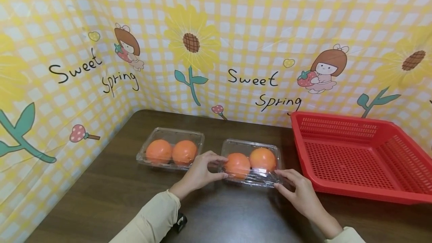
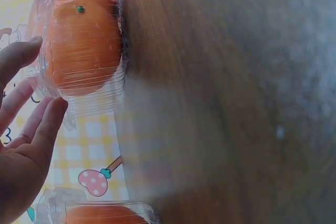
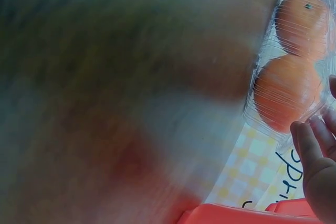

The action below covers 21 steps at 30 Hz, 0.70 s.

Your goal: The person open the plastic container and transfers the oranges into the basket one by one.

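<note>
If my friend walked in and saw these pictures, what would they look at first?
Probably the big red basket at the right side of the dark table, because its colour is so strong. Next, the round orange fruits, two in the clear box between the left hand and right hand, and two in another box further left. Behind everything hangs a yellow checked cloth with big sunflowers.
</note>
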Motion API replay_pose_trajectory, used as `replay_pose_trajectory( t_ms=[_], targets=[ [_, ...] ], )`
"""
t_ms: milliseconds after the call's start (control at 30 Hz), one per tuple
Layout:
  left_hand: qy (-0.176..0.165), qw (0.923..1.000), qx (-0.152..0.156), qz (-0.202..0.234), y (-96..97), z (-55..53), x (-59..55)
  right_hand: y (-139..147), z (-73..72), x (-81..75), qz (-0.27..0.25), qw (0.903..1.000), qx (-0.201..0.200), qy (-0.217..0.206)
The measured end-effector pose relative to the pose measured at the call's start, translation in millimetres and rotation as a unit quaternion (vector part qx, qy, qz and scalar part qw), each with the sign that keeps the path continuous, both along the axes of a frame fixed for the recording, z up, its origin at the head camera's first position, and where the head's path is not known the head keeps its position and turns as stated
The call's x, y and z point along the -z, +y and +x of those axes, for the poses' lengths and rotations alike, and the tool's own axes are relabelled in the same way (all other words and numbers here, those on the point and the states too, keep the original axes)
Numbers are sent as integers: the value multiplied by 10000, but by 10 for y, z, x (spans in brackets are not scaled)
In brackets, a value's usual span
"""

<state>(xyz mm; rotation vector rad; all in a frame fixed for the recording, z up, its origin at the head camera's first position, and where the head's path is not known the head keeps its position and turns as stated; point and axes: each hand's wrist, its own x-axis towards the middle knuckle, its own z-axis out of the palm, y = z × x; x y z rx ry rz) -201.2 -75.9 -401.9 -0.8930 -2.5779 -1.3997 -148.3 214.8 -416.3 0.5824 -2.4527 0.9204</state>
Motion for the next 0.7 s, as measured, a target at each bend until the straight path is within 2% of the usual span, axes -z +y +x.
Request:
replay_pose_trajectory(
  t_ms=[300,700],
  targets=[
    [108,9999,-42,-114,-5,-2,-15,1,4,-18,120,9997,136,-156],
    [225,9995,-111,-183,5,-21,-10,13,-12,-13,269,9995,101,115]
  ],
)
